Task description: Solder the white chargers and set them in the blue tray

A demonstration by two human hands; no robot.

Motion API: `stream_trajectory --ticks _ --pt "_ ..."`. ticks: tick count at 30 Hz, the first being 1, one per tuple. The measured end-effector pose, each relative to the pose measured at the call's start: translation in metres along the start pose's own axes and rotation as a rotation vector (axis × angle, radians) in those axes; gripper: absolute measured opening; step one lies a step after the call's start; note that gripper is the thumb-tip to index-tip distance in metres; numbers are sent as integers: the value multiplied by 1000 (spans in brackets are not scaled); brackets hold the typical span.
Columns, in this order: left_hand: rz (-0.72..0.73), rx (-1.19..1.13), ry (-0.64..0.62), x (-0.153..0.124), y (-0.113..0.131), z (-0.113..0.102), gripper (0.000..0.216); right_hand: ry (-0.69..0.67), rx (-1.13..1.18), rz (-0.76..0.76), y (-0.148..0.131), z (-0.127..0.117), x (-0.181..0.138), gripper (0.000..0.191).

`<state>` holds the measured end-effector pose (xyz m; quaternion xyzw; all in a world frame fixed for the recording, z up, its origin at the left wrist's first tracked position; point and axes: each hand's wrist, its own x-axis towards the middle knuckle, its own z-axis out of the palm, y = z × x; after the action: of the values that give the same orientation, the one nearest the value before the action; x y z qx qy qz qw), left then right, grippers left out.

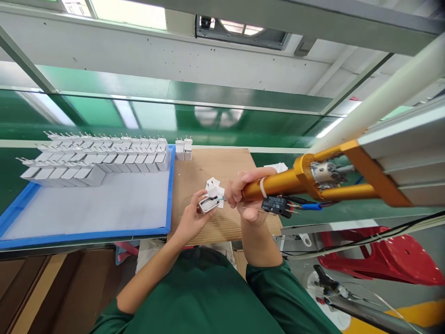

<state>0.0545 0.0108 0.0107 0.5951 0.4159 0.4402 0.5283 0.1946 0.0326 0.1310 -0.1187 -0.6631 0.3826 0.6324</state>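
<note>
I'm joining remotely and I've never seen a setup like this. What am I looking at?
There is one picture, from a camera on the worker's head, looking forward and down; no robot, just two bare hands. The left hand holds an open white casing. The right hand grips an orange cylindrical tool, its tip at the casing; whether they touch is unclear. Below them lies a brown board. On the left, a blue-edged tray carries rows of white plug pieces, pins upward. Two similar pieces stand beside the tray.
</note>
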Motion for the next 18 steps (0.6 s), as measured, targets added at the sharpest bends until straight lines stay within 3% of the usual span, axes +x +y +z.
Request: stream_trajectory --ticks 6,18 --pt "55 -331 -6 7 -7 20 62 -9 24 -12 2 13 3 49" --pt "321 -346 -5 19 -7 27 62 78 -39 -37 -3 23 4 45"
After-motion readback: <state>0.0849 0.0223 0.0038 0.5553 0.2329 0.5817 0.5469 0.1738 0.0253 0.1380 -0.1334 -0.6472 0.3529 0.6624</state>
